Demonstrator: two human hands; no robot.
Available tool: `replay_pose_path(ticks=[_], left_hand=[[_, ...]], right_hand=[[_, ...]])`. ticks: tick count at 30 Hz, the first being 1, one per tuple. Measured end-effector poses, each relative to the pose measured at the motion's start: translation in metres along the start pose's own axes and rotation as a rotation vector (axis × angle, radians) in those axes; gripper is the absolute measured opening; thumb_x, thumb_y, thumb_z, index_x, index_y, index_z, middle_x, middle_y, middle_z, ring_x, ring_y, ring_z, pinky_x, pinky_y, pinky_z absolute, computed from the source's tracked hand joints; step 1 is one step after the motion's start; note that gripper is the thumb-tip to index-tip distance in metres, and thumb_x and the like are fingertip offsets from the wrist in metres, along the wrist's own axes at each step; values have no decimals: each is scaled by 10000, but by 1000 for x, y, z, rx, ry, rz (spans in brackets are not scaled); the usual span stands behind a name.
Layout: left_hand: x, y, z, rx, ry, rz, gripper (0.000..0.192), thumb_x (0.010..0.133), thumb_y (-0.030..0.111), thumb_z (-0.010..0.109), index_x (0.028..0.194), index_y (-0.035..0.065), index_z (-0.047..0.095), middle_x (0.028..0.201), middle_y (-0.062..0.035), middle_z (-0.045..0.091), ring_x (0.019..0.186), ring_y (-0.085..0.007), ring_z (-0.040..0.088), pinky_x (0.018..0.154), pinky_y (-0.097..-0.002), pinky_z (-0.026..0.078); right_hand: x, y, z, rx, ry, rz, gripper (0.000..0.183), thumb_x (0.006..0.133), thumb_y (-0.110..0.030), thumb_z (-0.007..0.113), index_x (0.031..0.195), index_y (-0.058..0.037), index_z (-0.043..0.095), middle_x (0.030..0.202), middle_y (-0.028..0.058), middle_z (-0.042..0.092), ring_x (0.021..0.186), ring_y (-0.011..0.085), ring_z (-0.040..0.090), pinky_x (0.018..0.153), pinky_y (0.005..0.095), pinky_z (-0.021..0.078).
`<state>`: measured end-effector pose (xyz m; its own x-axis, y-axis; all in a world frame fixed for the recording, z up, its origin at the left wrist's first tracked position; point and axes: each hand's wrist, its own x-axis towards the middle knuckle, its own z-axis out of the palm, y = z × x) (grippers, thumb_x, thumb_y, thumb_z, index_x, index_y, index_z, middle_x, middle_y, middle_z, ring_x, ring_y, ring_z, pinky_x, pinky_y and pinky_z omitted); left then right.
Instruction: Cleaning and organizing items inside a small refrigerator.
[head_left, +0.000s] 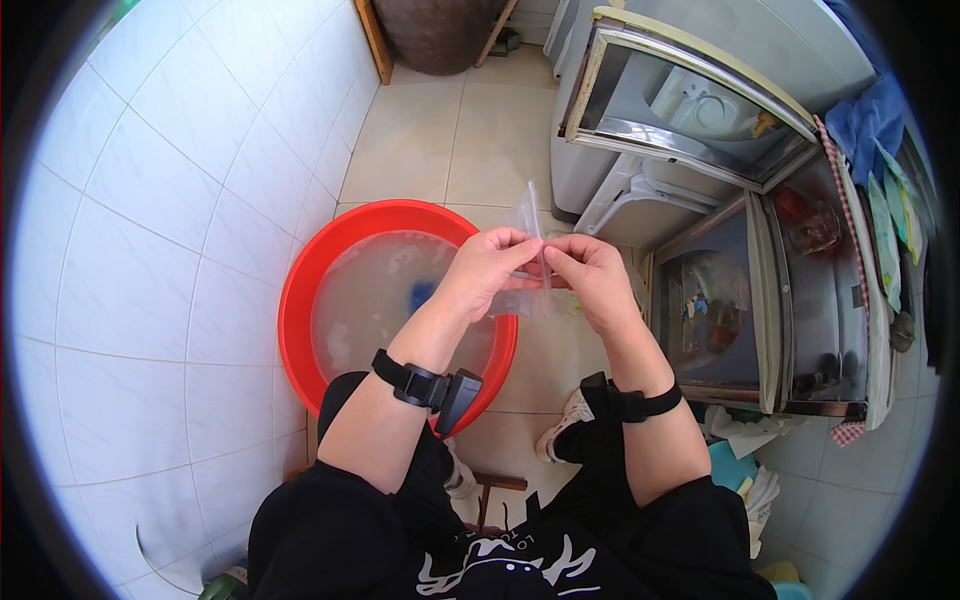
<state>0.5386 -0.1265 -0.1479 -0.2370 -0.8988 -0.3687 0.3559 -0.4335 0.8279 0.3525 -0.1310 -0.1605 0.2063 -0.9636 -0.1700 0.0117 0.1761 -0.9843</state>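
Note:
A clear plastic bag (530, 206), seemingly a zip bag, is pinched between my two hands. My left hand (486, 268) grips one side of its edge with thumb and fingers. Close beside it, my right hand (592, 271) pinches the same edge, the thumbs almost touching. The bag's lower part hangs below my fingers; whether it holds anything cannot be made out. Under my left forearm stands a red plastic basin (301, 319) of cloudy water. A blue object (422, 294) shows in the water, partly covered by that forearm.
To the right stands a metal-framed cabinet (825, 300) with a glass door (675, 97) swung out. White tiled wall (135, 285) borders the basin on the left. A large brown jar (439, 34) sits ahead on the tiled floor (397, 150). A blue cloth (870, 120) lies atop the cabinet.

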Motion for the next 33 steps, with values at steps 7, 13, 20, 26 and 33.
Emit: replay_pose_path(ticks=[7,13,20,26,33], left_hand=[[4,-12,-1,142,23,77,168,1043,122,655,1104,-32,686,1048,-104,728,927,-209,751,816,-368,660],[6,-20,1,411,62,104,197,1034,174,676,1096,-11,704,1027,-60,746,901,-135,716,796,-301,583],[10,-28,-1,604,126,222,123,983,88,658,997,-22,709,877,-108,755,789,-180,763,674,-333,630],[14,-31,-5,689,138,219,139,955,109,630,914,-15,676,788,-119,714,708,-192,733,623,-350,603],[11,-33,-6,631,214,236,145,955,100,627,888,-26,655,796,-125,710,688,-202,714,603,-358,604]], right_hand=[[8,15,-3,-244,67,-32,245,967,-193,709,1011,41,766,850,96,764,755,151,695,706,336,558],[9,12,-3,-519,103,-67,263,894,-213,704,920,43,760,772,183,742,715,281,730,698,403,566],[6,5,5,-564,55,13,221,870,-188,691,851,28,735,749,223,716,710,354,726,685,445,569],[11,18,9,-784,118,-195,204,842,-193,705,803,7,711,766,248,695,753,446,688,707,515,557],[9,27,25,-1017,171,-272,218,883,-227,682,839,-14,691,850,230,713,785,450,705,728,542,560]])
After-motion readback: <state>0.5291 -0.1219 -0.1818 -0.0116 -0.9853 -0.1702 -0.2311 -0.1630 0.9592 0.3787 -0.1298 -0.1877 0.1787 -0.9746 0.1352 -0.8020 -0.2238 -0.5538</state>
